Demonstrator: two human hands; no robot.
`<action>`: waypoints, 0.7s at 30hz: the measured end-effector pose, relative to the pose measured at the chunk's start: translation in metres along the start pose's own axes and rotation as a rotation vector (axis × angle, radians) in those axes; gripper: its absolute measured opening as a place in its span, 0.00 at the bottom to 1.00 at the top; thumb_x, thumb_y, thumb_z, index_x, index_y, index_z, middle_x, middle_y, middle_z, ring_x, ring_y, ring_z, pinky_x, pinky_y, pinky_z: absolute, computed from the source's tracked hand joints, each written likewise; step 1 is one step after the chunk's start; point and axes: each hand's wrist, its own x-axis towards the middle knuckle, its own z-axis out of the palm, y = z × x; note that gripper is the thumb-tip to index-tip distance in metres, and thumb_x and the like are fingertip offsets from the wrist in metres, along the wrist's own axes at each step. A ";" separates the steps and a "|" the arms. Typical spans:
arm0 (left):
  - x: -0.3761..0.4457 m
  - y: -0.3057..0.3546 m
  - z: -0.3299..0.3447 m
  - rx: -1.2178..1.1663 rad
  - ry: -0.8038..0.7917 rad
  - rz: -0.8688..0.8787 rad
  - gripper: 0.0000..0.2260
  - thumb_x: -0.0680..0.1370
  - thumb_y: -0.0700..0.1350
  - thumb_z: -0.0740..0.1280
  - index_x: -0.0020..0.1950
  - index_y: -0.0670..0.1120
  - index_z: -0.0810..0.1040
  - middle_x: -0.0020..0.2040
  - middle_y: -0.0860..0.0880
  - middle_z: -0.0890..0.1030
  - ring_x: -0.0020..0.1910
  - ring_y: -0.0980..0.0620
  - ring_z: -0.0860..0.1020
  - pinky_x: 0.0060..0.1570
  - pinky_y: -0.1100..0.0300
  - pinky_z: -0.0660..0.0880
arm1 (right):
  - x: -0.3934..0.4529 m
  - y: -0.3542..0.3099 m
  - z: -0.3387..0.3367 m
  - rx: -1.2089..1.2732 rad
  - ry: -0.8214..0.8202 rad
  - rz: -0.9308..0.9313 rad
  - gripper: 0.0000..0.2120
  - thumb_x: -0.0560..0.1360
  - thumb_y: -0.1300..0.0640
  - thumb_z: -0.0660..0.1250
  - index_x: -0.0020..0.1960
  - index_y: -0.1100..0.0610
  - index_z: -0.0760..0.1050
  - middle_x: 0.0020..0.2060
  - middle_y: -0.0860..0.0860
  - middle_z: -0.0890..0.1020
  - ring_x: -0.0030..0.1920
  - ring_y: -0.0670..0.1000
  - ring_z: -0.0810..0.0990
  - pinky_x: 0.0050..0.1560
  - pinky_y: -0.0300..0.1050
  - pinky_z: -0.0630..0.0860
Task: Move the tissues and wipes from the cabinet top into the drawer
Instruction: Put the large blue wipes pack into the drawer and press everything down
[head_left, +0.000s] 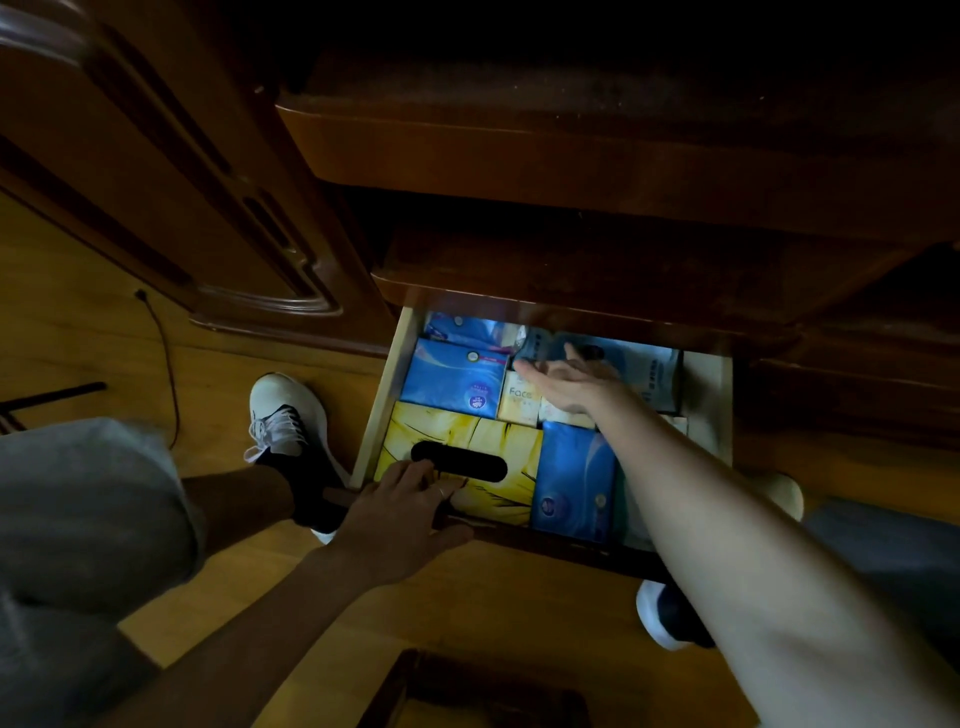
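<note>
Drawer: pale wooden pull-out drawer (387, 384), drawn open under dark brown cabinet (519, 150).
Contents: yellow tissue box with black oval slot (498, 441), blue tissue packs (452, 376), grey-blue wipes pack (644, 366), all laid inside.
Left hand (400, 512): rested on drawer's front edge, fingers spread, nothing gripped.
Right hand (571, 382): fingers extended flat over the wipes pack, nothing held.

Yellow tissue box (467, 457), seemingly blue packs (454, 379)

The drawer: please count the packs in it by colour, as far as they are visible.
Blue packs: 3
Yellow tissue box: 1
Pale yellow pack: 1
Grey-blue pack: 1
Total: 6; the right hand may hide more.
</note>
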 end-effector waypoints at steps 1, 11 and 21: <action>0.000 0.000 0.000 0.002 -0.001 0.001 0.33 0.78 0.70 0.55 0.80 0.58 0.58 0.79 0.48 0.59 0.79 0.47 0.53 0.73 0.43 0.65 | -0.002 -0.003 0.000 -0.029 -0.014 0.003 0.43 0.73 0.22 0.32 0.82 0.39 0.52 0.83 0.54 0.42 0.81 0.65 0.49 0.76 0.66 0.52; 0.002 -0.001 -0.002 -0.021 0.003 0.013 0.33 0.77 0.71 0.56 0.79 0.57 0.61 0.77 0.47 0.63 0.77 0.45 0.57 0.69 0.45 0.69 | -0.005 -0.008 0.000 0.088 -0.007 0.064 0.47 0.71 0.19 0.36 0.82 0.42 0.55 0.83 0.51 0.42 0.82 0.63 0.44 0.78 0.66 0.47; 0.001 -0.003 0.004 -0.016 0.038 0.025 0.32 0.78 0.69 0.58 0.78 0.57 0.63 0.76 0.47 0.64 0.76 0.44 0.58 0.68 0.45 0.69 | -0.048 -0.008 0.001 0.134 0.055 -0.049 0.41 0.77 0.24 0.49 0.83 0.41 0.44 0.83 0.51 0.44 0.82 0.57 0.40 0.79 0.64 0.39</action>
